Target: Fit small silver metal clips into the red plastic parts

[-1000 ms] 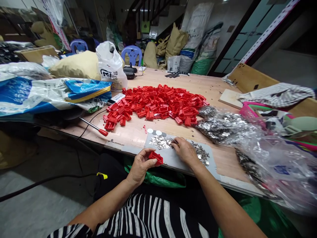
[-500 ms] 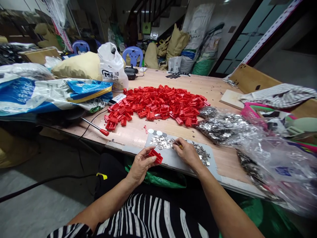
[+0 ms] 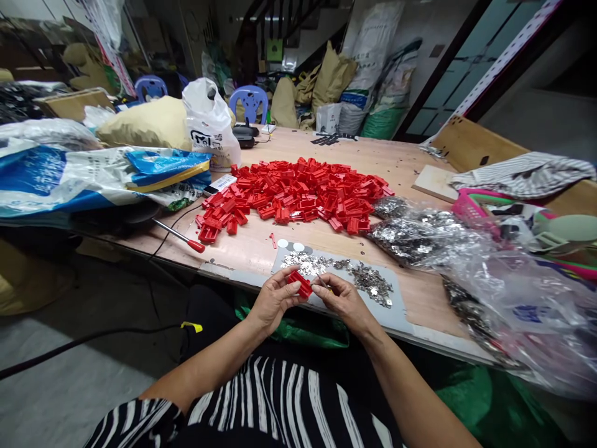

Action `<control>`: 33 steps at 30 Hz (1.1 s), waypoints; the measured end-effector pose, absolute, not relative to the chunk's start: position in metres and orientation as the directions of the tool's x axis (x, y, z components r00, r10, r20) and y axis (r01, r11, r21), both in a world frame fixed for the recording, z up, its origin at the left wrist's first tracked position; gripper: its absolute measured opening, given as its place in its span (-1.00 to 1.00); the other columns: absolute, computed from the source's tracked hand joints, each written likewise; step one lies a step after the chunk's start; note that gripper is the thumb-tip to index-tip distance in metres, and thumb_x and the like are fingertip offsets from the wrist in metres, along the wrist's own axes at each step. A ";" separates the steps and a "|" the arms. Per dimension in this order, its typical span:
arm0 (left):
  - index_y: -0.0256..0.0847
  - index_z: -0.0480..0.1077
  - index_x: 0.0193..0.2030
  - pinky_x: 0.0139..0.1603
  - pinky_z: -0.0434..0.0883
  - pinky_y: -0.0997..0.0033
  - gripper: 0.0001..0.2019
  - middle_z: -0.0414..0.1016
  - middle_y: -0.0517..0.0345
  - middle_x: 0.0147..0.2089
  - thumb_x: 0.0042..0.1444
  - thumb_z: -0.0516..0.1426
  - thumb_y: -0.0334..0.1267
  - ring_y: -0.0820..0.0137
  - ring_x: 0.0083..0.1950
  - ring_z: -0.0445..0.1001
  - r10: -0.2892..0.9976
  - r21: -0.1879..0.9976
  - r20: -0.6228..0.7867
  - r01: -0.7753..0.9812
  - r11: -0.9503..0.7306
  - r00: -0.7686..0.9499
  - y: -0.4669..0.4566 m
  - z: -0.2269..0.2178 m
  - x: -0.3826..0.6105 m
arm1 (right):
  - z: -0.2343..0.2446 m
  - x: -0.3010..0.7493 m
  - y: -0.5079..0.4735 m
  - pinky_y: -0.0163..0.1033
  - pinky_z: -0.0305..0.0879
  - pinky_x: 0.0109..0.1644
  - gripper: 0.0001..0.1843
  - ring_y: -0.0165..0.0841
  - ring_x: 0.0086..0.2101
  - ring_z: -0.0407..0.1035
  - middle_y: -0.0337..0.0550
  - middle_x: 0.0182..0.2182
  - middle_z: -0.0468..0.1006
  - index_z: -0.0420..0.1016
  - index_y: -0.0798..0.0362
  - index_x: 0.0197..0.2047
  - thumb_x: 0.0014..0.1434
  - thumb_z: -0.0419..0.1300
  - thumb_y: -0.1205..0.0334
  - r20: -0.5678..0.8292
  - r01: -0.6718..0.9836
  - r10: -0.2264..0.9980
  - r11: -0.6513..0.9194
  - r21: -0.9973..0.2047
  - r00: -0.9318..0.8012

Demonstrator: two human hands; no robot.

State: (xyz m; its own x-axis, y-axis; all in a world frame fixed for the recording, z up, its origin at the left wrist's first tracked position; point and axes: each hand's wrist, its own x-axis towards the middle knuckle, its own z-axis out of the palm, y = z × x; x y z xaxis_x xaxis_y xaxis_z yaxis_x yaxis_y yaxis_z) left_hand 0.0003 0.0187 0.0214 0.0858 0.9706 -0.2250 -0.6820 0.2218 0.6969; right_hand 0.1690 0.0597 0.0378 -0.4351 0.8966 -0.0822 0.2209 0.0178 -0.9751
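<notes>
My left hand (image 3: 272, 300) grips a small red plastic part (image 3: 301, 284) at the table's near edge. My right hand (image 3: 339, 297) is pinched on a thin tool or small metal piece, its tip against the red part. Both hands hover over a grey board (image 3: 401, 314) strewn with small shiny metal pieces (image 3: 368, 278). A big heap of red plastic parts (image 3: 303, 193) lies on the wooden table (image 3: 396, 165) beyond.
Clear bags of metal pieces (image 3: 420, 233) spread to the right. A red-handled screwdriver (image 3: 180, 237) and a black cable lie at left beside blue-white sacks (image 3: 93, 177). A white plastic bag (image 3: 209, 124) stands behind. A pink basket (image 3: 471, 208) sits at right.
My right hand left the metal pieces and came back toward me to meet the red part. My left hand lifted the red part slightly up and right.
</notes>
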 end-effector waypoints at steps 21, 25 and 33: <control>-0.27 0.38 0.00 -0.28 0.46 0.41 -0.61 0.55 0.04 -0.31 -0.02 0.25 -0.36 0.42 -0.36 0.51 0.902 0.628 -0.391 -0.663 0.407 0.183 0.024 0.024 -0.003 | 0.042 0.180 0.060 -0.33 0.13 -0.40 -0.87 -0.44 -0.45 0.22 -0.19 -0.35 0.49 0.51 0.02 -0.24 0.22 0.15 0.21 0.152 0.386 0.784 0.452 -0.804 -0.602; -0.28 0.38 0.02 -0.26 0.45 0.40 -0.57 0.55 0.02 -0.30 -0.04 0.27 -0.35 0.42 -0.34 0.52 0.908 0.644 -0.383 -0.654 0.396 0.171 0.025 0.024 -0.003 | 0.046 0.181 0.059 -0.33 0.13 -0.42 -0.84 -0.46 -0.48 0.20 -0.19 -0.33 0.50 0.51 0.02 -0.19 0.21 0.17 0.15 0.126 0.408 0.781 0.447 -0.796 -0.612; -0.26 0.44 -0.01 -0.26 0.43 0.38 -0.54 0.51 0.09 -0.26 -0.12 0.31 -0.32 0.40 -0.30 0.50 0.958 0.752 -0.266 -0.598 0.278 0.112 0.025 0.026 -0.001 | 0.038 0.180 0.059 -0.33 0.11 -0.43 -0.81 -0.47 -0.51 0.16 -0.21 -0.39 0.49 0.49 0.04 -0.24 0.24 0.13 0.13 0.135 0.395 0.805 0.420 -0.817 -0.578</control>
